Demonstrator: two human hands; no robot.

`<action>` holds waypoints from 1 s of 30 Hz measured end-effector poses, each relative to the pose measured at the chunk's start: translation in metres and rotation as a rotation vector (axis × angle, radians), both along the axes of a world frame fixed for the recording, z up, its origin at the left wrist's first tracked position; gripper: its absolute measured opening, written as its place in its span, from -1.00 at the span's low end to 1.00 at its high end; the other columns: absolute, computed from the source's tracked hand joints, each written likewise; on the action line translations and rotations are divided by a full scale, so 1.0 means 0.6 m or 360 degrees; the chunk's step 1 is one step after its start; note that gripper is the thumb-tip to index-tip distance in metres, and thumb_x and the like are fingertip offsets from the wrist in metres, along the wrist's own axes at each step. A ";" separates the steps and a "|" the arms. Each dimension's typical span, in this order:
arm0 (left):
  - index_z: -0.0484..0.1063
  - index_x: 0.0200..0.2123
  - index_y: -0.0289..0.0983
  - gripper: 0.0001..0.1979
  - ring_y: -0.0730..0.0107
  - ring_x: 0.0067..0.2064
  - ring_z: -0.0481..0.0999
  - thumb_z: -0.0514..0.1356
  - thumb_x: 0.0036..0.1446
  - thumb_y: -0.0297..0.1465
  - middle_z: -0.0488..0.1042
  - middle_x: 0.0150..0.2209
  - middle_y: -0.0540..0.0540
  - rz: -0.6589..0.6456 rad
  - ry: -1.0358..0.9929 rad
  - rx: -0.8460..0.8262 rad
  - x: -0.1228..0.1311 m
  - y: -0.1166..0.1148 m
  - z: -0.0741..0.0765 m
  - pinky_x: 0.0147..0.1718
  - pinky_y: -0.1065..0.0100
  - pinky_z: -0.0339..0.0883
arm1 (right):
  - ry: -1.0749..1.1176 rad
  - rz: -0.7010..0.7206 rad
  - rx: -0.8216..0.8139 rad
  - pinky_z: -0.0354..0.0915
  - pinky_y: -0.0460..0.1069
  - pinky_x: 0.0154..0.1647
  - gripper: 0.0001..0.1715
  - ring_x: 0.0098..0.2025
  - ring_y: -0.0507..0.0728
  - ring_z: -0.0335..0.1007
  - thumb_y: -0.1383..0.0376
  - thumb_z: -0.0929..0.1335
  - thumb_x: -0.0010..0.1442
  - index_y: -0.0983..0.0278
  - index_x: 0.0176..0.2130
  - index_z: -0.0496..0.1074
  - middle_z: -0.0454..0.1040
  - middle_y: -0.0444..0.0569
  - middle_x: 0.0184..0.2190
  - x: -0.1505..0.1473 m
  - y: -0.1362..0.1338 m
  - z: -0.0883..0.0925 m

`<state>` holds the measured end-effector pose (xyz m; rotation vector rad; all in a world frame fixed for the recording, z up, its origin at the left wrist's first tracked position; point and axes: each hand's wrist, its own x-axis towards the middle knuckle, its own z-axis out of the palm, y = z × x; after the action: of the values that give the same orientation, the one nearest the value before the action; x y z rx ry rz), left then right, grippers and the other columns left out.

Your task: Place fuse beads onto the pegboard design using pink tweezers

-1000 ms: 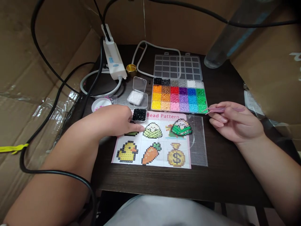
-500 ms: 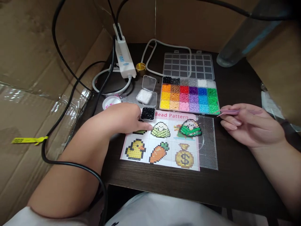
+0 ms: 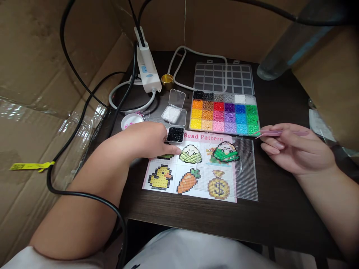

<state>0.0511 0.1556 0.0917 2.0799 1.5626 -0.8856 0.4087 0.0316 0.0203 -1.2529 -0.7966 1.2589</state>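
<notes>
My right hand [image 3: 295, 147] is closed around pink tweezers [image 3: 280, 133], whose tips point left at the green corner of the bead organizer [image 3: 224, 133]. On the left, my left hand [image 3: 153, 140] rests at the pattern sheet [image 3: 171, 192], its thumb stretched out and the other fingers hidden. Right against it is a small clear box of black beads [image 3: 175, 134]; whether the hand grips it does not show. A bead piece [image 3: 226, 153] in green, white and black lies on the clear pegboard [image 3: 248, 172], which overlaps the sheet's right side.
Behind my left hand stand an open box of white beads [image 3: 171, 114] and a white dish [image 3: 131, 121] with pink beads. Farther back are a gold cup [image 3: 167, 81] and a white power strip [image 3: 148, 71]. Black cables [image 3: 84, 192] cross my left arm. Cardboard walls [image 3: 224, 35] enclose the table.
The tweezers have moved slightly left, nearer the organizer's front right corner. My left hand keeps its place by the black beads. The whole view has shifted a little.
</notes>
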 end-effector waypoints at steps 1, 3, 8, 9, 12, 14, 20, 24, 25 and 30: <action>0.60 -0.44 -0.09 -0.41 -0.07 -0.31 0.65 0.42 0.28 0.28 0.70 -0.36 -0.25 0.0003 0.0002 -0.0001 0.000 0.000 0.000 -0.25 0.01 0.33 | 0.0002 -0.0011 -0.0011 0.09 0.03 -0.47 -0.41 -0.46 -0.02 0.01 -0.07 1.00 -0.22 0.07 -0.30 0.93 0.83 0.07 -0.32 -0.001 0.000 0.001; 0.61 -0.44 -0.09 -0.41 -0.07 -0.30 0.65 0.42 0.29 0.27 0.70 -0.36 -0.25 0.0007 0.0012 -0.0007 0.002 0.000 0.001 -0.25 0.01 0.34 | -0.0007 -0.0008 -0.0019 0.11 0.03 -0.48 -0.40 -0.46 -0.03 0.03 -0.07 1.00 -0.23 0.08 -0.30 0.93 0.84 0.08 -0.31 -0.003 0.000 0.002; 0.59 -0.44 -0.09 -0.39 -0.05 -0.30 0.64 0.39 0.34 0.30 0.70 -0.38 -0.23 -0.0036 0.0037 -0.0024 0.002 0.000 0.000 -0.24 0.01 0.34 | -0.0045 -0.0026 -0.0022 0.14 0.03 -0.49 -0.40 -0.48 -0.03 0.07 -0.09 1.00 -0.25 0.07 -0.32 0.93 0.86 0.09 -0.29 -0.011 -0.001 0.007; 0.59 -0.44 -0.09 -0.38 -0.05 -0.30 0.65 0.38 0.35 0.30 0.71 -0.38 -0.22 -0.0040 0.0032 -0.0030 0.001 0.000 -0.001 -0.23 0.01 0.35 | -0.0044 -0.0036 -0.0019 0.14 0.03 -0.49 -0.40 -0.49 -0.03 0.08 -0.08 1.00 -0.27 0.07 -0.33 0.93 0.86 0.09 -0.30 -0.012 -0.002 0.008; 0.61 -0.43 -0.09 -0.38 -0.05 -0.28 0.67 0.39 0.36 0.30 0.73 -0.39 -0.20 -0.0028 0.0003 -0.0045 -0.002 0.000 -0.003 -0.20 0.02 0.35 | -0.0026 -0.0052 -0.0031 0.17 0.02 -0.49 -0.40 -0.49 -0.04 0.12 -0.05 1.01 -0.29 0.09 -0.34 0.93 0.86 0.11 -0.31 -0.015 -0.002 0.010; 0.62 -0.41 -0.09 -0.40 -0.04 -0.27 0.68 0.40 0.37 0.29 0.75 -0.38 -0.19 -0.0020 -0.0011 -0.0046 -0.001 -0.001 -0.002 -0.19 0.04 0.35 | -0.0020 -0.0072 -0.0056 0.20 0.01 -0.48 -0.39 -0.50 -0.04 0.15 -0.03 1.01 -0.32 0.10 -0.35 0.93 0.86 0.13 -0.31 -0.015 -0.002 0.010; 0.72 -0.26 -0.12 -0.42 0.00 -0.26 0.68 0.40 0.42 0.28 0.79 -0.33 -0.18 -0.0029 0.0015 -0.0033 0.005 -0.006 0.006 -0.22 0.09 0.35 | -0.0073 -0.0078 -0.0055 0.21 0.02 -0.49 -0.42 -0.49 -0.02 0.14 -0.06 1.00 -0.30 0.06 -0.36 0.92 0.89 0.15 -0.27 -0.013 -0.004 0.003; 0.78 -0.21 -0.13 -0.42 0.02 -0.28 0.68 0.41 0.41 0.27 0.78 -0.34 -0.17 -0.0022 0.0006 -0.0031 0.004 -0.007 0.006 -0.21 0.10 0.39 | -0.0081 -0.0051 -0.0043 0.19 0.05 -0.49 -0.46 -0.48 0.01 0.11 -0.06 0.98 -0.23 0.04 -0.34 0.93 0.89 0.17 -0.25 -0.009 -0.006 0.000; 0.78 -0.22 -0.14 -0.42 0.02 -0.28 0.68 0.41 0.41 0.27 0.78 -0.34 -0.17 -0.0020 0.0000 -0.0033 0.003 -0.007 0.006 -0.21 0.10 0.40 | -0.0078 -0.0041 -0.0041 0.18 0.06 -0.49 -0.49 -0.48 0.02 0.11 -0.05 0.98 -0.20 0.03 -0.33 0.93 0.89 0.18 -0.25 -0.008 -0.007 -0.001; 0.82 -0.22 -0.14 -0.39 -0.03 -0.27 0.70 0.41 0.37 0.29 0.77 -0.33 -0.22 -0.0062 -0.0032 -0.0001 0.001 -0.008 0.007 -0.17 0.08 0.42 | -0.0089 -0.0005 -0.0041 0.16 0.11 -0.48 -0.65 -0.47 0.07 0.11 0.04 0.92 -0.02 0.03 -0.30 0.94 0.84 0.19 -0.30 -0.001 -0.008 -0.005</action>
<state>0.0517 0.1508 0.0961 2.1192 1.5160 -0.8757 0.4079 0.0265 0.0173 -1.3145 -0.8207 1.2397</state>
